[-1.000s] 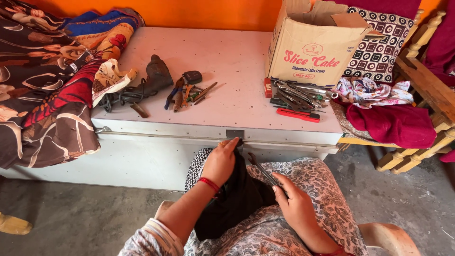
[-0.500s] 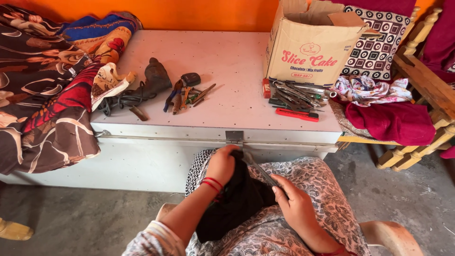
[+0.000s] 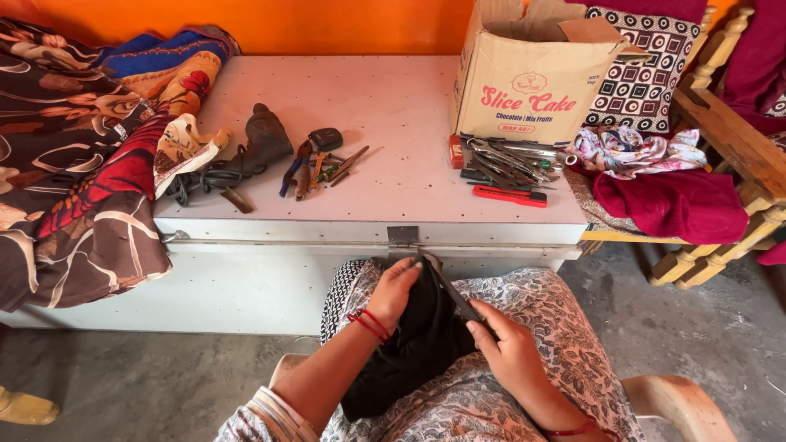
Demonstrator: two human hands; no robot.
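Note:
I sit in front of a white metal chest with a black cloth on my lap. My left hand grips the top of the cloth near the chest's hasp; red threads circle that wrist. My right hand rests on the cloth's right side and holds a thin dark flat tool that runs up to the left hand. On the chest lid lie a dark power drill with a coiled cord and a few pliers and screwdrivers.
A cardboard box stands at the lid's back right, with several wrenches and a red utility knife before it. Patterned blankets drape the left end. A wooden chair with red cloth is at the right.
My left hand has slid slightly down and right along the cloth's top edge, and my right hand has shifted a little on the cloth.

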